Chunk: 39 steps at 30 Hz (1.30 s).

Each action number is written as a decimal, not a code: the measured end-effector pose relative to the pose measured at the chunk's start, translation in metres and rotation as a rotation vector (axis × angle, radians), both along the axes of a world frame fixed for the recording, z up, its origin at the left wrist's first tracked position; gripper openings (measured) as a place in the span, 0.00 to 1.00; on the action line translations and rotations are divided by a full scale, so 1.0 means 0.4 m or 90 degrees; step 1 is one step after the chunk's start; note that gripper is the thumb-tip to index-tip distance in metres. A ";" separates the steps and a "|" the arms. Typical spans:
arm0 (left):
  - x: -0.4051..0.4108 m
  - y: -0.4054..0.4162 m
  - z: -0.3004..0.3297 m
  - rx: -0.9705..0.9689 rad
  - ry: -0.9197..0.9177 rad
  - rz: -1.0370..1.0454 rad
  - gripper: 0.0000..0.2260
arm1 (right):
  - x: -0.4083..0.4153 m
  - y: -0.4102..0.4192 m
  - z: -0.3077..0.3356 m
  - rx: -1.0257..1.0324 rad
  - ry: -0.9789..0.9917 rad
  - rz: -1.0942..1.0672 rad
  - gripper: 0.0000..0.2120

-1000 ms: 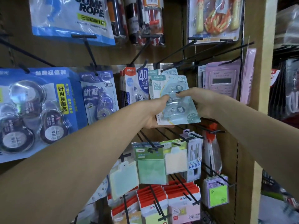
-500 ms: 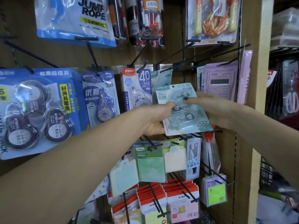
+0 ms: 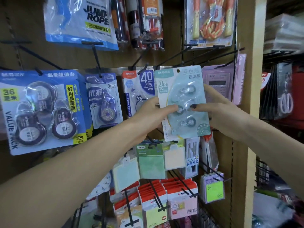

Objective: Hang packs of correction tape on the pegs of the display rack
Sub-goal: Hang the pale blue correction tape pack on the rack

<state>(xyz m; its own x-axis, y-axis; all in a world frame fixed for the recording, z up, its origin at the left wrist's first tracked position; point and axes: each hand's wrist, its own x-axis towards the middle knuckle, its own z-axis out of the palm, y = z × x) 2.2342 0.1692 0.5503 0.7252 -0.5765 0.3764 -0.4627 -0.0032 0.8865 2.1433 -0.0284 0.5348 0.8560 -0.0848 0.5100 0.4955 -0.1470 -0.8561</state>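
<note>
Fingers of both hands around the teal correction tape pack [image 3: 182,102].

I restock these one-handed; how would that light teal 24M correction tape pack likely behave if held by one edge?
The teal pack probably stays fairly stiff: its card looks flat between the left hand and right hand. Likely light, just thin card and a clear blister. The glossy plastic may be slippery under one thumb.
</note>
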 end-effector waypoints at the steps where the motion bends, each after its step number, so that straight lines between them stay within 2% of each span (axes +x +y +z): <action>1: -0.001 0.000 0.000 -0.008 -0.010 0.006 0.10 | -0.004 0.002 0.001 0.001 -0.016 -0.002 0.31; 6: -0.010 -0.009 0.019 -0.014 -0.041 0.023 0.14 | -0.017 0.004 0.017 0.015 -0.055 -0.010 0.30; 14: -0.008 -0.045 0.045 -0.005 -0.014 0.043 0.13 | 0.006 -0.014 0.032 0.090 -0.035 -0.049 0.28; 20: -0.009 -0.060 0.055 -0.007 -0.025 0.057 0.17 | 0.014 -0.023 0.044 0.108 -0.037 -0.073 0.28; 28: -0.010 -0.045 0.063 -0.024 -0.021 0.034 0.07 | 0.013 -0.017 0.055 0.081 -0.038 -0.045 0.24; 33: -0.014 -0.036 0.066 -0.029 -0.020 0.035 0.08 | 0.019 -0.004 0.055 0.087 -0.047 -0.047 0.24; 39: -0.018 -0.024 0.062 -0.043 -0.033 0.024 0.05 | 0.021 0.002 0.050 0.086 -0.057 -0.047 0.24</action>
<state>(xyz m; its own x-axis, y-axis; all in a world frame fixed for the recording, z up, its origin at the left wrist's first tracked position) 2.2270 0.1596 0.5749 0.7241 -0.5213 0.4516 -0.5091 0.0376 0.8599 2.1516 -0.0278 0.5547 0.7966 -0.2189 0.5635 0.5625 -0.0728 -0.8236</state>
